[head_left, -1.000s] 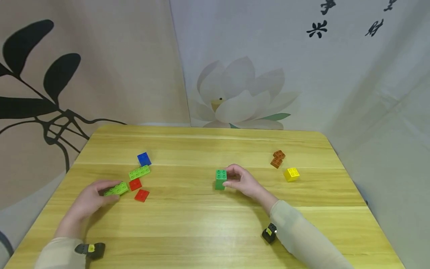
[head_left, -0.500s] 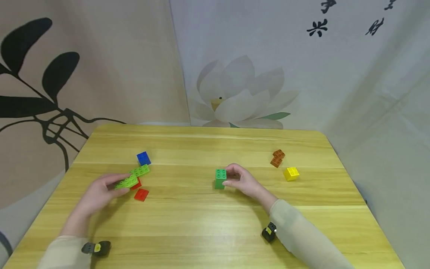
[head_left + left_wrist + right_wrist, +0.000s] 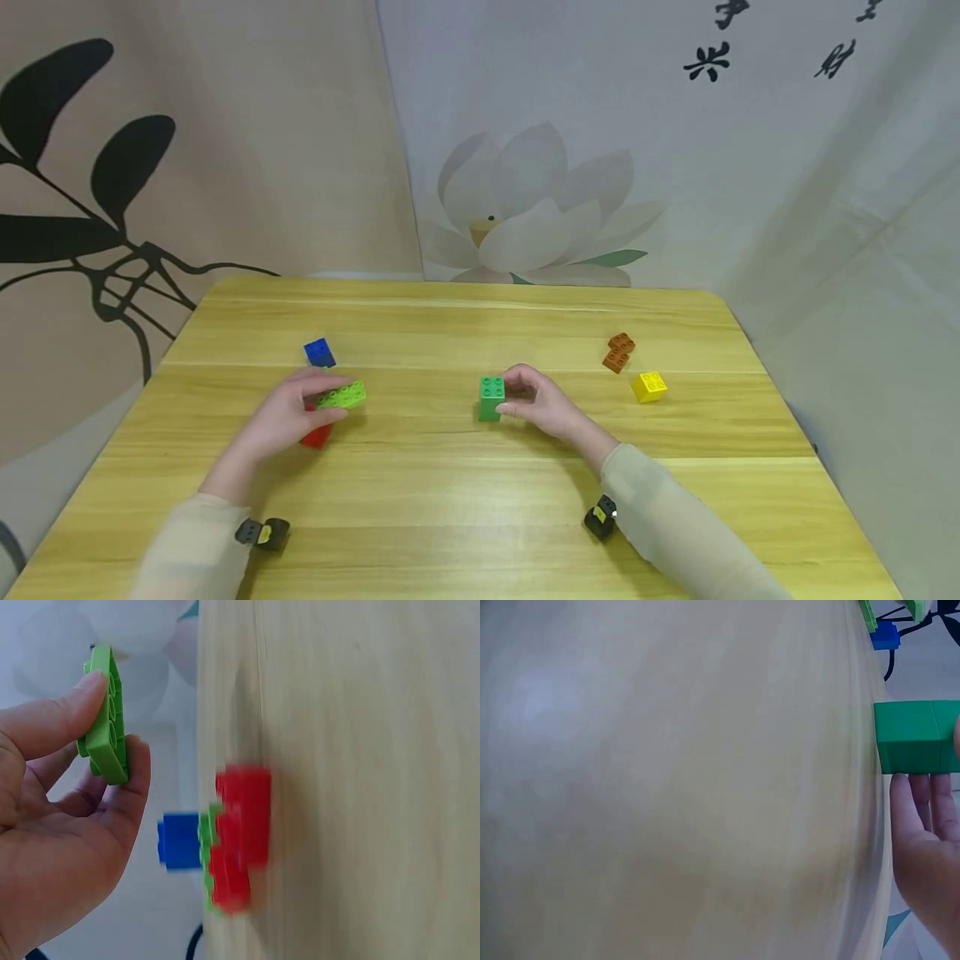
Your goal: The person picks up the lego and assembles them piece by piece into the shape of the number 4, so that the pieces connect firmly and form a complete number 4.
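Observation:
My left hand (image 3: 285,415) pinches a lime green building brick (image 3: 347,395) between thumb and fingers. In the left wrist view, that lime brick (image 3: 109,727) is lifted well off the table. Below the hand lie two red bricks (image 3: 247,814), a second lime brick (image 3: 207,832) and a blue brick (image 3: 319,352); the head view mostly hides the second lime one. At the middle of the table my right hand (image 3: 546,408) grips a green block (image 3: 491,398) from its right side. A seam across this green block (image 3: 911,739) in the right wrist view suggests two stacked bricks.
Two brown bricks (image 3: 617,360) lie against each other at the back right of the wooden table (image 3: 480,517). A yellow brick (image 3: 649,387) sits just in front of them. Printed cloth (image 3: 300,150) hangs behind the table's far edge.
My left hand has carried the lime brick rightward and up, over the red bricks and past them. The right hand and green block have stayed in place.

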Demonstrator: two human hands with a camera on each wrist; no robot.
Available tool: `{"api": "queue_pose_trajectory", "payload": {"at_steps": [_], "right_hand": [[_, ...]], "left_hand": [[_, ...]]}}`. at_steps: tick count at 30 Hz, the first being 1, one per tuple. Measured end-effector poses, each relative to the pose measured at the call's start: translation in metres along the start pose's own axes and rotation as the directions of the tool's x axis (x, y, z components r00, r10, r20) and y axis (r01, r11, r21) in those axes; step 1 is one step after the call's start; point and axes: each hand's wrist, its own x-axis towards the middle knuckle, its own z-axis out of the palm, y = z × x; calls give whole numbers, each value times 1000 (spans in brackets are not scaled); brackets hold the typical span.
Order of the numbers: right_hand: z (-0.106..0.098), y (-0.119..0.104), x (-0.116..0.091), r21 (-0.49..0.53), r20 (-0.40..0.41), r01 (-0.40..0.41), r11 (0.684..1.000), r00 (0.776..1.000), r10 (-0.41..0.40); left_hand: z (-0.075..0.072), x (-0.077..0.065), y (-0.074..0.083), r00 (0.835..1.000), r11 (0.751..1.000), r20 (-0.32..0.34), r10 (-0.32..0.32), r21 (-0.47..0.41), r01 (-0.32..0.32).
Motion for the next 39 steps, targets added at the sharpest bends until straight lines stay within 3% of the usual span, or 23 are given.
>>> {"api": "queue_pose_trajectory", "payload": {"at_steps": [9,18,24,39], "right_hand": [[0,1,1,-5,-8,-10,1000,1000,9],[1,1,0,-1,-7,-5,1000,1000,5],[1,1,0,-11,-11,-2,1000,1000,2],[0,1,1,-4,-5,-1,1000,1000,1]], "left_hand": [[24,23,26,997,996,51,56,-68,-53],[43,42,56,988,990,87,131,-66,-125],[53,52,73,981,986,125,151,-86,-141],[73,72,99,969,978,154,195,-111,-179]]}}
